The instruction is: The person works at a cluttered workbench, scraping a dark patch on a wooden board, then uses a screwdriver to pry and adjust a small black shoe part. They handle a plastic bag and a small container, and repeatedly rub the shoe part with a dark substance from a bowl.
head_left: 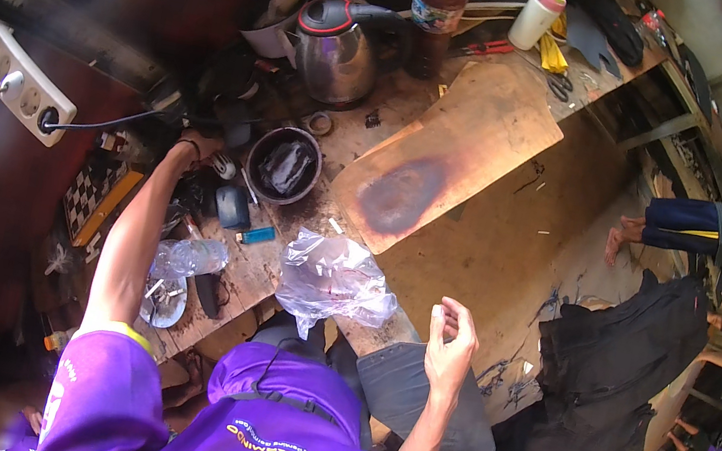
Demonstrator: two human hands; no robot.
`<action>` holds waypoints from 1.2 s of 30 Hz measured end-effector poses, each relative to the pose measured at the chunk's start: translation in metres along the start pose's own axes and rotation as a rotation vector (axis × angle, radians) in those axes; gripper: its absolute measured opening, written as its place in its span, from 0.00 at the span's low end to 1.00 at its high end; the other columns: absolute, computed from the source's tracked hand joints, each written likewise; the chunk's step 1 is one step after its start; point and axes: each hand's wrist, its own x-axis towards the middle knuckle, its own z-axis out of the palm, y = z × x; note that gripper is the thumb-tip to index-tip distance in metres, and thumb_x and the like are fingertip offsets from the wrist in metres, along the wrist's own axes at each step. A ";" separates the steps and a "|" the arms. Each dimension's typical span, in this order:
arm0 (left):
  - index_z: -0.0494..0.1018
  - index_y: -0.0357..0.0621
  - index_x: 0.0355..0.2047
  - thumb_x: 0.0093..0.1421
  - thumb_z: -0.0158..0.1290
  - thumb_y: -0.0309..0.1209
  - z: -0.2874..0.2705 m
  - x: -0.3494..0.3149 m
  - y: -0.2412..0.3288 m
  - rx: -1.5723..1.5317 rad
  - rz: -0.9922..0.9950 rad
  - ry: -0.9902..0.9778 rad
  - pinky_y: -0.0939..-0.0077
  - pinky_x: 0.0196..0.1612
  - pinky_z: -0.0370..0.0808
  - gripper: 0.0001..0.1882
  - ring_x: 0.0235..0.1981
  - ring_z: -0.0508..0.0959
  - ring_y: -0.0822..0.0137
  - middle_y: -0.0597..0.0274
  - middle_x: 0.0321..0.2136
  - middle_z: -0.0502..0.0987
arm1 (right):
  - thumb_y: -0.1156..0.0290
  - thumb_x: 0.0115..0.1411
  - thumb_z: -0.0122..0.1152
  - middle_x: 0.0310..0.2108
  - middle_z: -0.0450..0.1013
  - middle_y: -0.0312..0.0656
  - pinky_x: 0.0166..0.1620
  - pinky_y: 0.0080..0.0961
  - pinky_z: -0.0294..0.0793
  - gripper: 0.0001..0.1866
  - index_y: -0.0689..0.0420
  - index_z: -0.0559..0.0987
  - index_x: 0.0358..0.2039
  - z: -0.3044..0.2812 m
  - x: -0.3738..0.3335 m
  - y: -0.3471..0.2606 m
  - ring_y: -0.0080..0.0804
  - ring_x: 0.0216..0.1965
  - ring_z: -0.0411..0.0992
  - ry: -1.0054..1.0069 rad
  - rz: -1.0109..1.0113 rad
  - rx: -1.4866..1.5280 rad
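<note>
My left hand (201, 147) reaches into dark clutter at the back left of the wooden bench. Its fingers are dim and partly hidden, beside a small pale rounded object (224, 166). A dark bowl (318, 160) stands to its right. My right hand (450, 349) is raised in front of me, fingers loosely bent and thumb apart, with nothing visible in it. Below it is a dark grey flat panel (431, 402). Between my arms, a crumpled clear plastic bag (331, 283) lies at the bench's near edge.
An electric kettle (337, 62), a bottle of brown liquid (436, 21) and a white tumbler (534, 19) line the back. A scorched board (482, 141) lies right of centre. A blue lighter (256, 236) and clear bottle (189, 258) sit left. Dark cloth (618, 358) is piled right.
</note>
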 end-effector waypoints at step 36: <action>0.72 0.27 0.53 0.67 0.53 0.33 -0.009 -0.341 0.072 -0.133 0.629 -0.305 0.75 0.37 0.76 0.21 0.29 0.77 0.74 0.62 0.30 0.78 | 0.63 0.69 0.64 0.24 0.73 0.38 0.24 0.27 0.82 0.17 0.59 0.65 0.40 0.153 0.114 0.086 0.22 0.25 0.71 -0.146 0.299 0.563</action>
